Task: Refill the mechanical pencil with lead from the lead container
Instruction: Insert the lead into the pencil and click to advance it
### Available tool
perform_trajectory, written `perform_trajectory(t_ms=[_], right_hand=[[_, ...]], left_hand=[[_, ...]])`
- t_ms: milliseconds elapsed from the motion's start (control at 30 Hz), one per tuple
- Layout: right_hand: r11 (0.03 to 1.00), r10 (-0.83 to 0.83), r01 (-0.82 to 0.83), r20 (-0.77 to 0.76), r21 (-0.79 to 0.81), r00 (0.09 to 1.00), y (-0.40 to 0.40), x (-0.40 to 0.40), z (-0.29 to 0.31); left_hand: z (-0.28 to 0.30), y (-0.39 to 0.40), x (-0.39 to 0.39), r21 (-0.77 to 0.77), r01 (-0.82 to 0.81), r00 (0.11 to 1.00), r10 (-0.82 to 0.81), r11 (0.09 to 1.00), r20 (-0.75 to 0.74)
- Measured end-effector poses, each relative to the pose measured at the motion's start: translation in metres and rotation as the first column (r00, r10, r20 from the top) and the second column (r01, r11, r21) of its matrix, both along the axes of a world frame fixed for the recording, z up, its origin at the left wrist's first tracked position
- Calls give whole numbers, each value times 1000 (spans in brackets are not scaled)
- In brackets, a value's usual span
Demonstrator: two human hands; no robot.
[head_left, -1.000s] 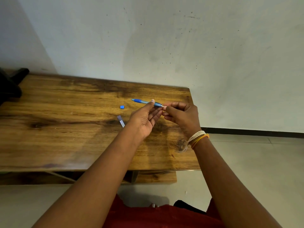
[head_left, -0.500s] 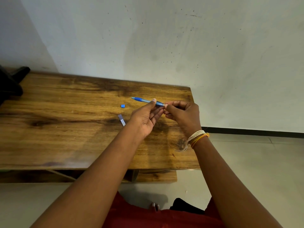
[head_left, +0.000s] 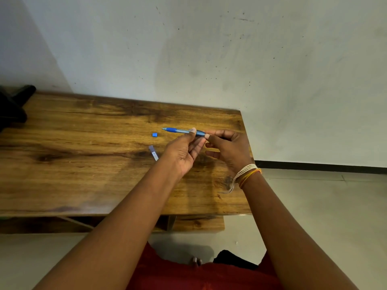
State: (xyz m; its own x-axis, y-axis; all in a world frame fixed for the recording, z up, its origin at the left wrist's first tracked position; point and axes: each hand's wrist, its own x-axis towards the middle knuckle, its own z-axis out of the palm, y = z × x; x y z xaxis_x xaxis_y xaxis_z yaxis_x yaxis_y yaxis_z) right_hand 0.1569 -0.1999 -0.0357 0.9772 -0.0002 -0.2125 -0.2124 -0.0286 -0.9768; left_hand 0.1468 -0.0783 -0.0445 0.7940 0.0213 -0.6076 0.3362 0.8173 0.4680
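1. The step in hand looks like feeding lead into the back end of the mechanical pencil [head_left: 181, 131]. Its small blue cap [head_left: 154, 134] lies off on the desk [head_left: 83, 164], to the left of the pencil tip. The lead container [head_left: 153, 153] lies flat on the desk nearer the person, just left of the left wrist.

2. The left hand [head_left: 182, 152] holds the pencil in the air above the far right part of the desk, thumb on top of the barrel and fingers curled under it: a closed grip round the barrel near its back end.

3. The right hand [head_left: 228, 149] sits right at the pencil's back end, thumb and forefinger pressed together in a pinch there. Whether a lead is between them I cannot tell; it would be too thin to show.

4. The pencil's long axis runs nearly level, left to right across the scene, sloping slightly. The writing tip points left and a little away from the person; the open back end points right, into the right hand's pinch.

5. The next move, as I judge it, calls for fine alignment: any lead must go straight along the barrel's axis into the narrow opening. Then the cap must be fetched from the desk and pressed back on.
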Motion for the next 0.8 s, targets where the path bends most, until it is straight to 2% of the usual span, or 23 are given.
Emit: perform_trajectory(t_ms=[200, 267, 333, 367, 467, 633, 800], right_hand=[[993, 82, -73, -110, 88, 990, -20, 3, 4], [997, 28, -18, -127, 77, 992, -32, 7, 6], [994, -110, 106, -117, -39, 987, -46, 11, 3], [974, -180, 163, -96, -158, 979, -52, 13, 0], [826, -271, 221, -22, -518, 962, -65, 15, -13], [773, -202, 132, -44, -620, 978, -70, 16, -28], [713, -52, 37, 0, -700, 999, -59, 14, -32]], left_hand=[[-2, -6, 0, 3, 20, 1000, -20, 1000, 2], [-3, -7, 0, 7, 37, 999, -37, 999, 5], [-4, -7, 0, 22, 51, 999, -51, 998, 11], [-5, -7, 0, 33, 57, 998, -57, 998, 16], [-7, -10, 1, 70, 79, 997, -80, 994, 16], [-11, -16, 1, 77, 91, 996, -90, 993, -17], [-11, -19, 2, 76, 90, 996, -88, 993, -28]])
